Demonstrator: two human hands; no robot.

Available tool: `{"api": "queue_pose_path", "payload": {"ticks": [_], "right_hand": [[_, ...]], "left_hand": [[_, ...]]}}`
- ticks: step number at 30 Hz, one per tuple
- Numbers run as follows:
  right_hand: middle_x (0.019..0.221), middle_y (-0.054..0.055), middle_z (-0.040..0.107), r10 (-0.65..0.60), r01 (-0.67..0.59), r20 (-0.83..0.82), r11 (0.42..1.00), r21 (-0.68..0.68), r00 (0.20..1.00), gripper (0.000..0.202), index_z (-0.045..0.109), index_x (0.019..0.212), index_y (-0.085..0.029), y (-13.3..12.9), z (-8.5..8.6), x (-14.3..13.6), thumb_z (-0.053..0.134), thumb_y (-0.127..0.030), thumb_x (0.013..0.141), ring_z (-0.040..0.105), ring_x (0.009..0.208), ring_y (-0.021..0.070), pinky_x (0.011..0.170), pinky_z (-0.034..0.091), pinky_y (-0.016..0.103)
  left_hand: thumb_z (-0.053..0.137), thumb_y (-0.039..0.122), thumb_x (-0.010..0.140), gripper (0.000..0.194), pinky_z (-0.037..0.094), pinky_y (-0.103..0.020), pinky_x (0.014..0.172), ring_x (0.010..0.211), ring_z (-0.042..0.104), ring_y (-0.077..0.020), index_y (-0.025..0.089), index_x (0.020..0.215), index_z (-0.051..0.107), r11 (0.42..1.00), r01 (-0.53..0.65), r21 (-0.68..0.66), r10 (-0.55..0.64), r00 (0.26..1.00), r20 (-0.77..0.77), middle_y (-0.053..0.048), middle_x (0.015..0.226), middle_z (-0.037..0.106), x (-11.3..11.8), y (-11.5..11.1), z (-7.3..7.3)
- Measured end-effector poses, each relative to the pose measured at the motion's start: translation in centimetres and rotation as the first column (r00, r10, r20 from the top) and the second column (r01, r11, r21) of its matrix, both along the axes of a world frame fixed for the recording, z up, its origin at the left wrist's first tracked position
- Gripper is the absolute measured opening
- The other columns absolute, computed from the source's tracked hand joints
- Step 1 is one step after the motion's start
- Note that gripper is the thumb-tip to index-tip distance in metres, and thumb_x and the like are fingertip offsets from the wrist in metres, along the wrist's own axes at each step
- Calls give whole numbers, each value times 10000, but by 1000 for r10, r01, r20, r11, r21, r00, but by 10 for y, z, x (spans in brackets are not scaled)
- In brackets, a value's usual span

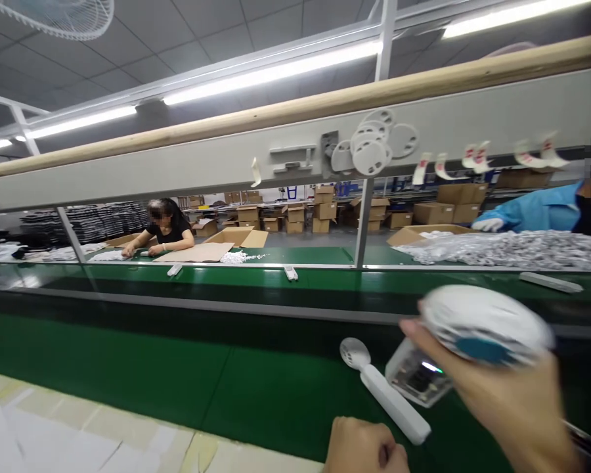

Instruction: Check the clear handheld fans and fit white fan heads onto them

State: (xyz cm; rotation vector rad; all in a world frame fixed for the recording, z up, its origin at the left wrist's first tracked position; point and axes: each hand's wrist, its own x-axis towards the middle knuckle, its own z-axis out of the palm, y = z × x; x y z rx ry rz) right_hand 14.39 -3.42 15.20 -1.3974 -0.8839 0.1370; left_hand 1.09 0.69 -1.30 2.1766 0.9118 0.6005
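Observation:
My right hand point(502, 394) is closed around a white rounded device point(487, 318) with a teal patch, blurred by motion and raised above the green belt. Just behind my thumb is a pale box-like unit point(418, 374) with a lit display; whether it touches the hand or the device I cannot tell. A white part with a long handle and a round slotted end point(394, 404) lies slanted on the belt between my hands. Low at the bottom edge, my left hand point(367, 447) is curled into a fist near that handle. Its palm is hidden.
A green conveyor belt point(152, 368) runs across, with a paper-covered ledge point(79, 433) at the near left. Farther back lie white pieces point(290, 272) and a heap of white parts point(532, 249). Two other people sit beyond. Round white plates point(369, 154) hang on the overhead beam.

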Motion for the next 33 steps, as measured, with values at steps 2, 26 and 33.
{"api": "queue_pose_path", "payload": {"ticks": [2, 26, 33], "right_hand": [[925, 107, 684, -126, 137, 94, 983, -124, 988, 596, 632, 1066, -206, 15, -3, 1, 842, -518, 603, 649, 863, 330, 643, 523, 382], [1511, 169, 365, 401, 44, 446, 703, -710, 800, 770, 185, 1567, -273, 44, -52, 17, 514, -220, 873, 591, 1186, 344, 922, 439, 387], [1400, 151, 560, 690, -135, 192, 390, -911, 698, 620, 596, 1353, -194, 47, -66, 1, 665, -182, 737, 564, 1257, 342, 1017, 449, 393]], "left_hand": [[555, 250, 771, 188, 287, -284, 549, 530, 485, -131, 209, 598, 616, 1000, 9, 26, -9, 1000, 5, -9, 584, 636, -2, -1, 3], [500, 248, 856, 279, 210, -272, 544, 512, 312, -99, 184, 586, 475, 996, 46, 76, -54, 993, 105, 33, 535, 452, -9, -7, 11], [491, 238, 863, 270, 214, -281, 552, 523, 347, -98, 185, 602, 449, 985, 69, 159, -89, 989, 122, 27, 554, 498, -12, -9, 10]]}}
